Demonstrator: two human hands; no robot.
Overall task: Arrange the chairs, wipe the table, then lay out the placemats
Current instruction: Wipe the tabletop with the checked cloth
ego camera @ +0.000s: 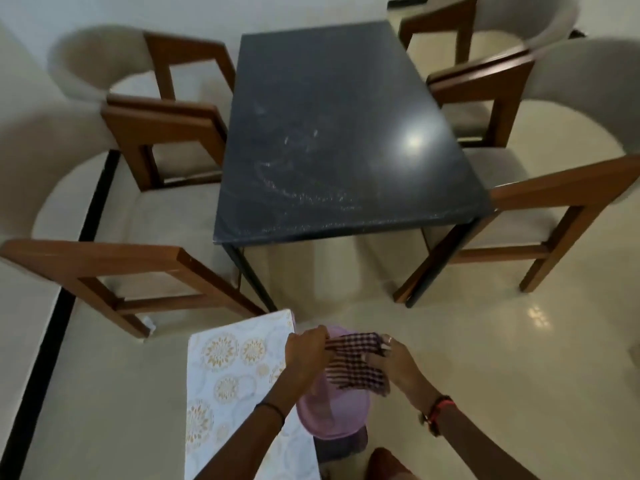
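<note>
A dark checked cloth [353, 365] is stretched between my hands, low in the view, over a pink plastic basin [332, 420]. My left hand [304, 351] pinches its left edge and my right hand [391, 355] grips its right side. Beside the basin on the left lies a white placemat [228, 382] with gold flower prints. Ahead stands the black table [339, 133] with whitish smears on its top. Wooden chairs with cream seats flank it: two on the left [162, 133] [114, 268] and two on the right [485, 81] [540, 199].
The floor [502, 358] is glossy cream tile. A black strip [52, 334] runs along the left, by a pale wall. The pink basin sits on something dark [343, 445] beneath it. Part of my leg [388, 462] shows at the bottom edge.
</note>
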